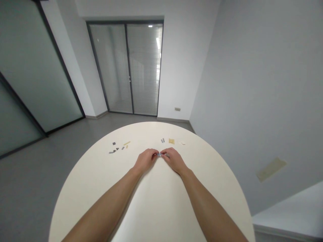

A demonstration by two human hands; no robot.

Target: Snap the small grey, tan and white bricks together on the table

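Over the middle of the white round table (156, 208), my left hand (146, 159) and my right hand (175, 160) meet with fingertips pinched. Between them is a small bluish-grey piece (159, 154), gripped from both sides. The fingers cover most of it, so its exact kind is unclear. Just beyond my right hand lie two small grey strips (163, 140), a tan square piece (171, 141) and some tiny white pieces (183, 144). Left of my left hand are a long tan strip (127, 143), a dark grey square (114, 143) and several small grey and black bits (115, 151).
The table's curved far edge (153, 122) lies beyond the loose pieces. A plain wall (252, 84) rises close on the right, with a beige strip (271, 169) on it. Glass doors (126, 67) stand at the back, and a frosted glass panel (37, 67) at left.
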